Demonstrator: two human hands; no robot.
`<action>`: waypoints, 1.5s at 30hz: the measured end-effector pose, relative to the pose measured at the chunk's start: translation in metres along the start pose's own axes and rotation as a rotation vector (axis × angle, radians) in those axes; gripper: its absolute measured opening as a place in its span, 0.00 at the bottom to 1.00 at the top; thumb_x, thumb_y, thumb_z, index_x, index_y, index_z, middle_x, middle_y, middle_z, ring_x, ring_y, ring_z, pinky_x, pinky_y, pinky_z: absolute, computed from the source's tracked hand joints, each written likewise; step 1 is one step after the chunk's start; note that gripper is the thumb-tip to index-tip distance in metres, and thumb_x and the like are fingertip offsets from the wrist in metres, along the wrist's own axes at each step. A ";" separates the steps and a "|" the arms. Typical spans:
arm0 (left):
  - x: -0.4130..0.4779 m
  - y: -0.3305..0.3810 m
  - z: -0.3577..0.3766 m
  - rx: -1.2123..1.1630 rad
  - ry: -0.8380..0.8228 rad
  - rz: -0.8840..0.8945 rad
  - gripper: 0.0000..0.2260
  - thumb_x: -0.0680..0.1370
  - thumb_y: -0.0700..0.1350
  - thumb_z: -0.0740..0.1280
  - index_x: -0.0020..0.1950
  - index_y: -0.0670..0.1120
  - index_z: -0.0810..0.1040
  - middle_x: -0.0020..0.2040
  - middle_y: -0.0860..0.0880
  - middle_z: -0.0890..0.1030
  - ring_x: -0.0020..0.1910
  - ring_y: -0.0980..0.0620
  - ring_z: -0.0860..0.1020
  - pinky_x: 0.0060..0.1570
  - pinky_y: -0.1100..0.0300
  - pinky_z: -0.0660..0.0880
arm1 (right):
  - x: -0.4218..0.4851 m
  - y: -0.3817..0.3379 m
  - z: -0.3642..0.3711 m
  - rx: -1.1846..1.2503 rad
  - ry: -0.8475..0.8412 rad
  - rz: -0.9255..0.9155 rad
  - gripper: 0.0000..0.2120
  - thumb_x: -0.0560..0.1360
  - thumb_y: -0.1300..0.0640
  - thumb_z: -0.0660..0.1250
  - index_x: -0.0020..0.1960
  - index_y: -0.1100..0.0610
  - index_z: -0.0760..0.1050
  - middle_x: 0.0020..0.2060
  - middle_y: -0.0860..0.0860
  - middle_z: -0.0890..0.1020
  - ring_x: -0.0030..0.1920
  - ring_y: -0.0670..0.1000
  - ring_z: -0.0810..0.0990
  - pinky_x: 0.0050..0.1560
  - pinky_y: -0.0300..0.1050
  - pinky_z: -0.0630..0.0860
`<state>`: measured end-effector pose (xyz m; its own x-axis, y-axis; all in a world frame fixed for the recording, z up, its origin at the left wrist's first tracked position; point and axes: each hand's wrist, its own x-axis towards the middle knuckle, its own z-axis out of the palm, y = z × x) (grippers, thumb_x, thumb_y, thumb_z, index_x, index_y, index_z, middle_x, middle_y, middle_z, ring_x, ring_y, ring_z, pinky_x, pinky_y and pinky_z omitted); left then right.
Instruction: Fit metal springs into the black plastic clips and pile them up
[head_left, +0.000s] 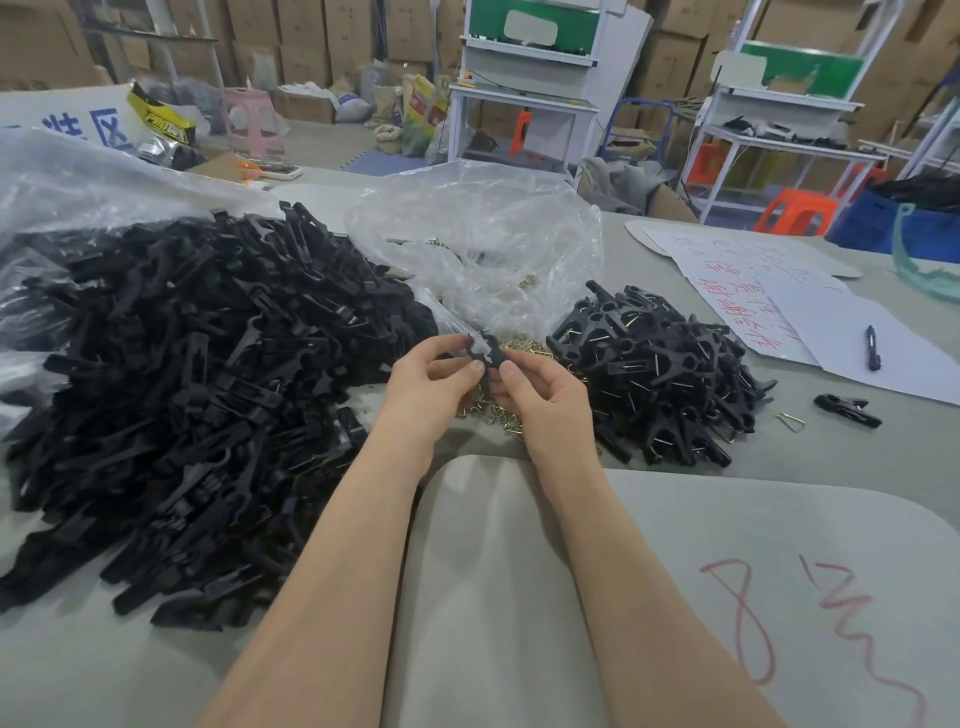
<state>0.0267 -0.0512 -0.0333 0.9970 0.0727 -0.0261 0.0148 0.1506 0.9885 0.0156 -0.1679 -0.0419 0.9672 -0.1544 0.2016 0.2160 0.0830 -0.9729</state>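
Over the counter (831, 457), left hand (426, 387) and right hand (545, 397) together pinch one clip (485, 356), its length pointing away.

Left hand (434, 376) and right hand (540, 392) pinched one black clip (485, 356) between them above loose brass-coloured springs (498, 410). Large heap of unassembled clip halves (197, 374) lay left; smaller pile of assembled clips (660, 374) lay right. Pen (872, 348) rested on paper (852, 332).
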 end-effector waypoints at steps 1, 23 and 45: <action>0.000 0.000 0.001 0.014 0.001 0.017 0.12 0.76 0.36 0.68 0.49 0.54 0.77 0.44 0.50 0.82 0.47 0.49 0.80 0.52 0.55 0.78 | 0.000 0.001 0.000 -0.005 0.006 0.000 0.08 0.77 0.65 0.65 0.50 0.54 0.78 0.42 0.51 0.84 0.41 0.42 0.83 0.44 0.34 0.78; -0.003 0.000 0.003 0.087 -0.046 0.122 0.10 0.76 0.37 0.68 0.53 0.51 0.78 0.42 0.50 0.81 0.44 0.51 0.79 0.57 0.50 0.77 | -0.002 -0.002 -0.002 0.006 0.007 -0.001 0.11 0.76 0.67 0.66 0.49 0.53 0.80 0.42 0.45 0.84 0.44 0.40 0.82 0.51 0.36 0.78; -0.004 0.019 -0.014 -0.766 0.161 -0.104 0.06 0.75 0.36 0.68 0.52 0.37 0.78 0.43 0.46 0.83 0.46 0.54 0.83 0.43 0.69 0.78 | -0.002 0.002 -0.005 -0.795 -0.013 -0.151 0.06 0.76 0.56 0.66 0.51 0.54 0.80 0.46 0.48 0.80 0.44 0.45 0.76 0.50 0.40 0.71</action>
<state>0.0219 -0.0352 -0.0163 0.9693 0.1538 -0.1917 -0.0073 0.7976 0.6031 0.0137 -0.1726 -0.0451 0.9378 -0.0962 0.3334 0.1894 -0.6631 -0.7242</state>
